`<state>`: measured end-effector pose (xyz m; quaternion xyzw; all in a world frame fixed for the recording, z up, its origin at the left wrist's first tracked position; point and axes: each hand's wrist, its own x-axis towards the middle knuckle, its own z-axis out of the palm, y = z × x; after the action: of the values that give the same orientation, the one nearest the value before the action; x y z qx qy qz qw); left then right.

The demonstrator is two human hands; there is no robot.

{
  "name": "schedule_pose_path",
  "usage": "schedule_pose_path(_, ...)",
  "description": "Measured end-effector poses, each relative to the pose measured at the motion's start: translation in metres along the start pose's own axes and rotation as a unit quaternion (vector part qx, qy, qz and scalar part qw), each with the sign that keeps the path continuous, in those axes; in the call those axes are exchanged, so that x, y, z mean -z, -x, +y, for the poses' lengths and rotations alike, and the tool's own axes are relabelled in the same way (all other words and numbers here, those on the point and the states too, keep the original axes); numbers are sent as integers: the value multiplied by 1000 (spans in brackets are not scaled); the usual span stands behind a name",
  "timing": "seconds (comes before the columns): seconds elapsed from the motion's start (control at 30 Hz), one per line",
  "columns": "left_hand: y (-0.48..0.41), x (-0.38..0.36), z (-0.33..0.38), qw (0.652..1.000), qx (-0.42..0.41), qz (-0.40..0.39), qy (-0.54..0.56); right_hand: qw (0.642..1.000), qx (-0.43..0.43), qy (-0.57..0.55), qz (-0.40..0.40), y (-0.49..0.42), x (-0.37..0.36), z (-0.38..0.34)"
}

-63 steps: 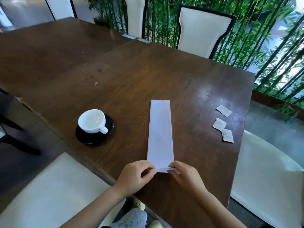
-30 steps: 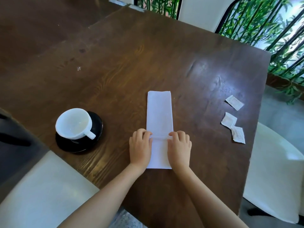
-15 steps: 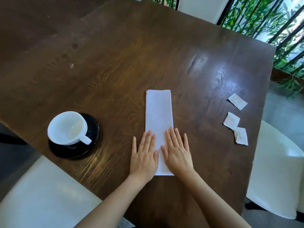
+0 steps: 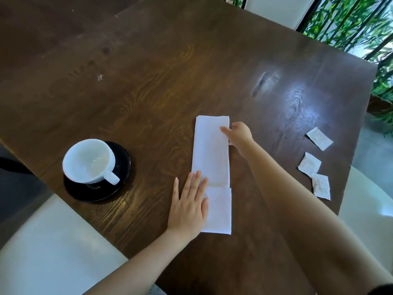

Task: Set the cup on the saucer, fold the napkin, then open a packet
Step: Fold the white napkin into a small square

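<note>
Head view: you are in the middle step, folding the napkin [image 4: 211, 158], with the cup done and the packets untouched.

Head view: the white cup [image 4: 89, 161] already sits on the black saucer [image 4: 122, 184] at about 9 o'clock from the napkin, so step one looks finished. The napkin lies as a long strip at the table's [image 4: 148, 86] centre, its near end folded over once. Your left hand [image 4: 188, 204] lies flat, fingers spread, pressing that near fold. Your right hand [image 4: 239, 136] reaches to the far end at 12 o'clock, fingers pinching the strip's right edge. Next, I judge, lift that far end toward you and line it up on the fold. The three packets [image 4: 309, 165] wait at 3 o'clock, well apart from the napkin.
</note>
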<state>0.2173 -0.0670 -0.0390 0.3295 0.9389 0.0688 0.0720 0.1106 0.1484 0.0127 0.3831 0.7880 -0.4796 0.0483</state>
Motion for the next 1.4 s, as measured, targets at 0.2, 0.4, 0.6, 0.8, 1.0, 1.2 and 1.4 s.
schedule_pose_path(0.2,-1,-3,-1,1000,-2,-7,0,996,-44,-72,-8,-17,2,-14)
schedule_pose_path(0.4,3,9,-5,998,-22,24,57,994,18,-106,-18,-10,19,-18)
schedule_pose_path(0.6,22,13,-5,992,-99,76,34,984,96,-141,-56,14,35,-23)
schedule_pose_path(0.8,35,13,0,997,-76,14,20,973,200,-40,-108,49,46,-16)
schedule_pose_path(1.0,21,37,-2,912,94,67,393,951,273,86,-113,90,44,27)
schedule_pose_path(1.2,-32,51,-18,813,270,62,512,930,308,165,-115,99,31,64)
schedule_pose_path(1.4,-30,34,-9,960,53,124,244,911,329,232,-87,105,15,87)
